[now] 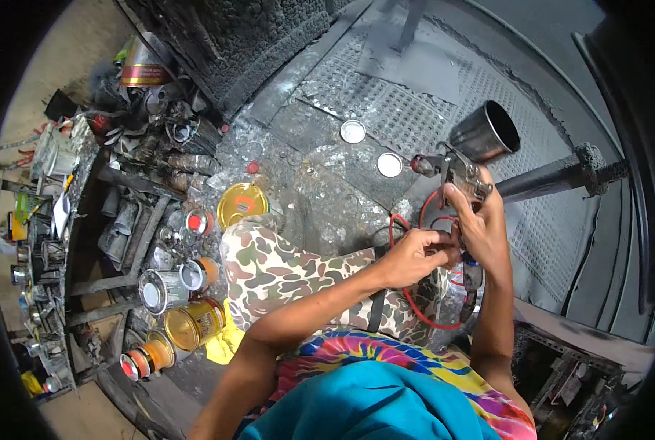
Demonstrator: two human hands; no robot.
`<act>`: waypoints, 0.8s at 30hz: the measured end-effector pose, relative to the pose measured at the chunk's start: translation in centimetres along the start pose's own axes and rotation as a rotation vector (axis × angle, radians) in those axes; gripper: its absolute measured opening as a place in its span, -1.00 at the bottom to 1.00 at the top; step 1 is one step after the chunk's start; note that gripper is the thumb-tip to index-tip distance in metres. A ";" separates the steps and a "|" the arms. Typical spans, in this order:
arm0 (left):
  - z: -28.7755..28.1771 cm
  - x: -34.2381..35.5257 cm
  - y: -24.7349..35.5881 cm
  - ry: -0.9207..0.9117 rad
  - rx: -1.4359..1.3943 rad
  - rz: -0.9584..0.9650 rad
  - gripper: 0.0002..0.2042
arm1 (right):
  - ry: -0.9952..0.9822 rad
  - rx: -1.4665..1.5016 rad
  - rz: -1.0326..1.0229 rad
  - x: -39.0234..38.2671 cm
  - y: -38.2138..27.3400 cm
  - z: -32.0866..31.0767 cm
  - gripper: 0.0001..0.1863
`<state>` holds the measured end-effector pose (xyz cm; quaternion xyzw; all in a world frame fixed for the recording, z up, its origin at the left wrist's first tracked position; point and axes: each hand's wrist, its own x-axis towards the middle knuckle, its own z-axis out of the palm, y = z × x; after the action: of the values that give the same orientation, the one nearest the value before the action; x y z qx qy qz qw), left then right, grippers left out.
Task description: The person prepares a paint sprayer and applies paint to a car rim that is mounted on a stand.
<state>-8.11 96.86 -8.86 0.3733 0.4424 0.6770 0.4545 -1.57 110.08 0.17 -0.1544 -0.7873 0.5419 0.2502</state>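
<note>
My right hand (483, 224) is closed around a metal spray gun (461, 174), its thumb along the body. An open dark metal cup (481, 136) sits on top of the gun, tilted with its mouth to the right. My left hand (414, 258) is just below, fingers pinched together against the lower end of the gun grip. What those fingertips hold is hidden. A thin red hose (430, 323) loops around both hands, and a small blue fitting (469, 259) shows under my right wrist.
Two round white lids (353, 131) lie on the paint-spattered floor ahead. Paint cans, including a yellow one (195, 324), stand left of my camouflage-clad leg. A cluttered shelf (85, 220) is farther left. A dark bar (547, 180) crosses beyond my right hand.
</note>
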 end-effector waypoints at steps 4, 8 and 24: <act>0.3 -0.2 -2.0 -0.138 0.080 -0.135 -0.75 | 0.099 -0.008 0.020 -2.9 2.2 -0.2 -0.76; 0.0 -0.4 -5.4 -0.142 -0.089 -0.170 -0.79 | 0.127 0.014 0.156 -4.4 3.4 0.0 -0.74; -2.2 2.0 -11.9 -0.269 -0.301 -0.470 -0.71 | 0.268 -0.212 0.188 -5.6 10.6 0.3 -0.73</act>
<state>-7.33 100.50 -20.52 0.2756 0.3472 0.5558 0.7032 2.59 110.86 -11.00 -0.3236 -0.7818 0.4514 0.2834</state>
